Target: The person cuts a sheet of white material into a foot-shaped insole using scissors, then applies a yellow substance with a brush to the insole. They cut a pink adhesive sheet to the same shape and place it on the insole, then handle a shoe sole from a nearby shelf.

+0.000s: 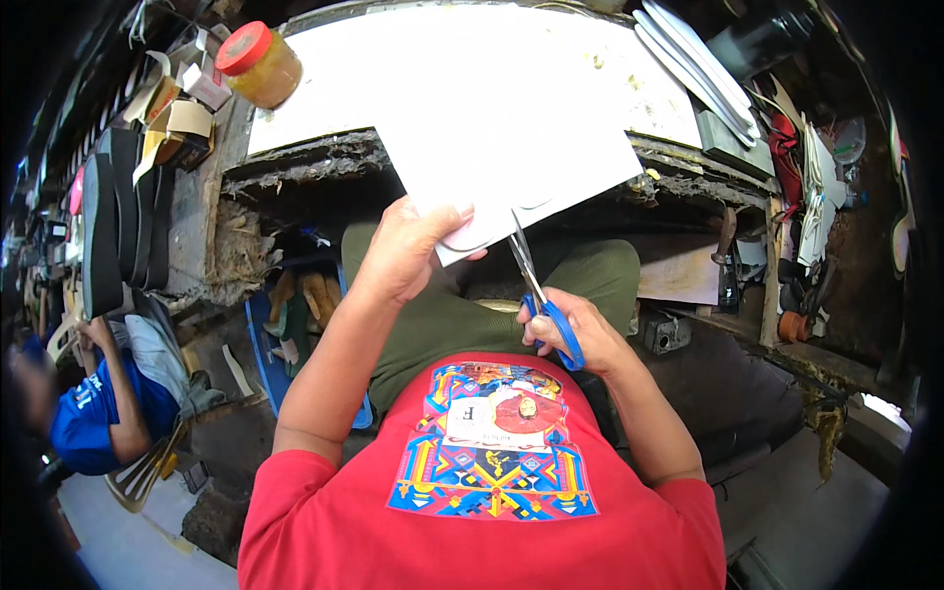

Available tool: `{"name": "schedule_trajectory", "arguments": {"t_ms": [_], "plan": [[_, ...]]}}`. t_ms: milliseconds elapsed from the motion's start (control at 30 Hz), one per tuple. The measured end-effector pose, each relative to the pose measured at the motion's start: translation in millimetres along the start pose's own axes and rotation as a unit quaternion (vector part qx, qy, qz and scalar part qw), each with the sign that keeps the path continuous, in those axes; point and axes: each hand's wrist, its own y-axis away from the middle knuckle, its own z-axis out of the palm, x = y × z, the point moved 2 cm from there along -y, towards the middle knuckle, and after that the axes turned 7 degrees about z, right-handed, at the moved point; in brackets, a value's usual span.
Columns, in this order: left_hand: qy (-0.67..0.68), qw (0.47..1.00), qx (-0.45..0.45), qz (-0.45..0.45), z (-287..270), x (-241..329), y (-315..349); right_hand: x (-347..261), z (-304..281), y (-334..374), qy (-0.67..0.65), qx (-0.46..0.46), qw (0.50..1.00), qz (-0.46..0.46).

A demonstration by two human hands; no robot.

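My right hand (580, 324) is curled around the blue handles of the scissors (532, 276), whose long axis points away from me and slightly left, the tips at the near edge of the white sheet (521, 162). My left hand (413, 251) pinches that sheet by its near-left corner; it juts over the front edge of the bench (329, 88), its near side slanting away rightward. A red-lidded jar (265, 74) stands by the bench's left edge. Lettering shows within my red shirt's (334, 526) colourful print.
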Motion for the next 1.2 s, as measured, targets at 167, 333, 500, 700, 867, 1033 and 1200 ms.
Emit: {"name": "schedule_trajectory", "arguments": {"t_ms": [167, 333, 500, 700, 867, 1033, 1200], "plan": [[0.004, 1.0, -0.004, -0.003, -3, -2, 8, -19, 12, -3, 0.009, 0.037, 0.999, 0.027], [0.007, 1.0, -0.007, -0.011, -6, -3, 11, -25, 17, 0, 0.005, 0.063, 0.997, 0.05], [0.003, 0.999, -0.028, -0.016, -7, -6, 13, -36, 19, -10, 0.031, 0.081, 0.995, 0.039], [0.006, 0.999, 0.016, 0.035, -18, 0, 3, -41, 25, -13, -0.02, 0.067, 0.994, 0.085], [0.002, 1.0, -0.009, 0.006, -18, -2, 8, -47, 32, -19, -0.059, 0.08, 0.994, 0.043], [0.009, 1.0, -0.007, 0.002, -21, 0, 13, -51, 40, -22, -0.075, 0.068, 0.994, 0.033], [0.034, 0.999, -0.032, -0.014, -20, 2, 17, -48, 43, -35, -0.118, 0.065, 0.99, 0.028]]}}
